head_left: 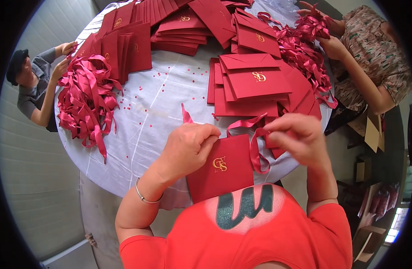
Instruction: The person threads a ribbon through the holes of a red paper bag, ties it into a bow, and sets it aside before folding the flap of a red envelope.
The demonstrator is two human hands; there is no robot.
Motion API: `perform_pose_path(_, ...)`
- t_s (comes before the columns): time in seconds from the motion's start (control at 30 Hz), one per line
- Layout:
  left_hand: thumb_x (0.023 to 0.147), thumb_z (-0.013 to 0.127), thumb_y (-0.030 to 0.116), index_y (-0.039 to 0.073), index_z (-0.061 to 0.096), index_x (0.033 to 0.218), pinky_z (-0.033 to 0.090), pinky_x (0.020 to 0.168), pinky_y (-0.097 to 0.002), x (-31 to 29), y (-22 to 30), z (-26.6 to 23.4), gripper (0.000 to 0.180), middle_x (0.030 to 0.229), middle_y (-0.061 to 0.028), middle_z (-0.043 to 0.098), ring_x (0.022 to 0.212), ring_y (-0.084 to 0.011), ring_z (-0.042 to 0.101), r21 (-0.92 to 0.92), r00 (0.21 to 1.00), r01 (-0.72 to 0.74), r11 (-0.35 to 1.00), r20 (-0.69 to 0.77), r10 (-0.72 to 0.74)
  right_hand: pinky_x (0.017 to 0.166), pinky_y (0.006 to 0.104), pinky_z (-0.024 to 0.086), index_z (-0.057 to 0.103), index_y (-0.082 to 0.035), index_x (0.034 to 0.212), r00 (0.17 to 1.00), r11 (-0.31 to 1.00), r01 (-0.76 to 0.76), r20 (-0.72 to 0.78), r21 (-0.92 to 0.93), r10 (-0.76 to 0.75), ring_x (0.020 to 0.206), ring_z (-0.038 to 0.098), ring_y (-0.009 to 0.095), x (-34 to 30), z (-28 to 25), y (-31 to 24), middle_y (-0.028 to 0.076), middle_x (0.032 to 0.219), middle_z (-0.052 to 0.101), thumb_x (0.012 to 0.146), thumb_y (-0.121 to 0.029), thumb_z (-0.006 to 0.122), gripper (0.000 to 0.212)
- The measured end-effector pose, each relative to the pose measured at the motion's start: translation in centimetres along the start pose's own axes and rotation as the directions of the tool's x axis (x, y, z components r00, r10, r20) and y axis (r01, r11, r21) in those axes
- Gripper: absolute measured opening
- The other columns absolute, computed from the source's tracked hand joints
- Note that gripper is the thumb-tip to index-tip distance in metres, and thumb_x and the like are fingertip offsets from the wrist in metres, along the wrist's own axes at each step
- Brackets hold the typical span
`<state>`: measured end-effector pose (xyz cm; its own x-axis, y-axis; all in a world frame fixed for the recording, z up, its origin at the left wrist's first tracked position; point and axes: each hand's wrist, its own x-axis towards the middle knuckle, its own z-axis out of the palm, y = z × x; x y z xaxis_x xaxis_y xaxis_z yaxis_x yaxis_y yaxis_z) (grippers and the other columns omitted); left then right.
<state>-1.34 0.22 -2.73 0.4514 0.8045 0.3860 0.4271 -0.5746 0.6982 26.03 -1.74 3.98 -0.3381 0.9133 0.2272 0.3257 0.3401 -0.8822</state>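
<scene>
A dark red paper gift bag (pixel 228 172) with a gold emblem stands against my red shirt at the table's near edge. My left hand (pixel 188 145) is closed in a pinch at the bag's top left corner. A short ribbon end (pixel 186 114) sticks up behind that hand. From the bag's top edge a satin ribbon (pixel 260 163) loops out on the right. My right hand (pixel 302 136) has thumb and forefinger brought together at this ribbon, slightly blurred. What sits inside each pinch is mostly hidden by the fingers.
Stacks of red bags (pixel 255 83) stand to the right and more bags (pixel 179 27) at the back. Heaps of ribbon (pixel 87 98) lie left and far right. Small red paper dots are scattered over the white tablecloth (pixel 161 105). Two people work with ribbons at the left and right sides.
</scene>
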Motion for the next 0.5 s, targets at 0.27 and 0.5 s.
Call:
perform_pose_path(0.27,0.083,0.072,0.002,0.004,0.070,0.096,0.054,0.069,-0.0337,0.6,0.9,0.9,0.013,0.083,-0.0096,0.073,0.077,-0.0230,0.072,0.023,0.996,-0.063,0.998,0.061,0.061,0.062,0.0310,0.052,0.074,-0.001,0.099,0.982,0.972,0.121,0.170,-0.201,-0.087,0.072,0.066,0.019,-1.3,3.2,2.6,0.010,0.085,0.067,0.081,0.004,0.077,0.019)
perform_pose_path(0.5,0.096,0.068,0.010,-0.004,0.066,0.106,0.051,0.068,-0.0246,1.0,0.9,0.2,0.017,0.087,-0.0021,0.071,0.080,-0.0055,0.063,-0.293,0.844,0.492,0.820,0.393,-0.365,0.061,0.0342,0.054,0.070,-0.002,0.094,0.977,0.963,0.198,0.121,-0.182,-0.178,0.071,0.067,0.026,-1.3,4.3,3.6,0.010,0.084,0.066,0.080,0.000,0.075,0.015)
